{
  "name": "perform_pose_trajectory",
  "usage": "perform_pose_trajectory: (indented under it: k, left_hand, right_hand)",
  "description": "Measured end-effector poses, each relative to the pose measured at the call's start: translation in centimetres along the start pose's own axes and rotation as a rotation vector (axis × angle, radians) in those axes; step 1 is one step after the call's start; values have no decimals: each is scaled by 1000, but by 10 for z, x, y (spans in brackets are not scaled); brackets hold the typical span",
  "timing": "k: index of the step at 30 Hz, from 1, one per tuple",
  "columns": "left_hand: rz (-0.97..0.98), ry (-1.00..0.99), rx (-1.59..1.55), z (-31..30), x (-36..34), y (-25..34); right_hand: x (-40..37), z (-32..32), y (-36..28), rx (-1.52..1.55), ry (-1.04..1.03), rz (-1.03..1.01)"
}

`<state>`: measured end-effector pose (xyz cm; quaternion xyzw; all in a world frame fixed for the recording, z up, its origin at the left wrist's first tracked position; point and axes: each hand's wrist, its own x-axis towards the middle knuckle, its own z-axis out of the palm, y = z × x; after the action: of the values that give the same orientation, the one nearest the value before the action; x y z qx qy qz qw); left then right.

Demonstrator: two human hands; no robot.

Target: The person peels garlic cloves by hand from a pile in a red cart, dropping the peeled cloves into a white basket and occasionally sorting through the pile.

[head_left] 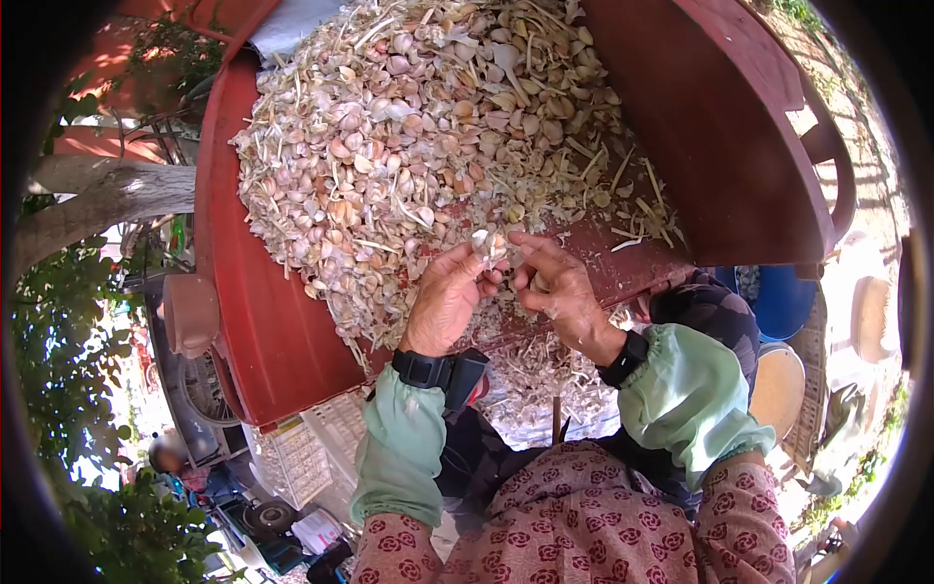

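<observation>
My left hand [449, 295] is closed, with a pale garlic piece [489, 247] pinched between thumb and fingers. Close by on the right, my right hand [561, 290] has its fingers curled, the forefinger reaching to the same garlic. Whether the right fingers hold a bit of it, I cannot make out. Both hands hover over the front edge of a red metal bed [277, 341]. Behind them a large heap of garlic cloves [389, 146] with loose skins and dry stalks fills the bed.
A red side panel [720, 127] rises on the right. Skins and stalks [545, 375] lie below the front edge, near my lap. White plastic crates [292, 457] stand lower left, a blue barrel [786, 304] at right. A tree trunk [117, 195] stands left; another person [180, 462] is at lower left.
</observation>
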<state>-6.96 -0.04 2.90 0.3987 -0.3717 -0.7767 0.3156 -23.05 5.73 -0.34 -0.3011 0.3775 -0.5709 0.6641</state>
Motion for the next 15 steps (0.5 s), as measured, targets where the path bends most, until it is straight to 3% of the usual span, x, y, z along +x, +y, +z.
perform_pose_trajectory:
  k: [5, 7, 11, 13, 15]
  left_hand:
    - [-28, 0, 91, 7, -6, 1]
    - [-26, 30, 98, 9, -8, 1]
    - [-12, 42, 98, 15, -10, 1]
    - [3, -11, 18, 10, -7, -6]
    - [0, -22, -33, 10, -4, -7]
  right_hand:
    - [1, 3, 0, -194, -25, -150]
    - [-2, 4, -11, 394, -4, 261]
    - [-2, 6, -13, 352, 0, 233]
    - [-3, 9, -12, 302, -33, 83]
    - [-3, 5, -9, 278, -38, 65]
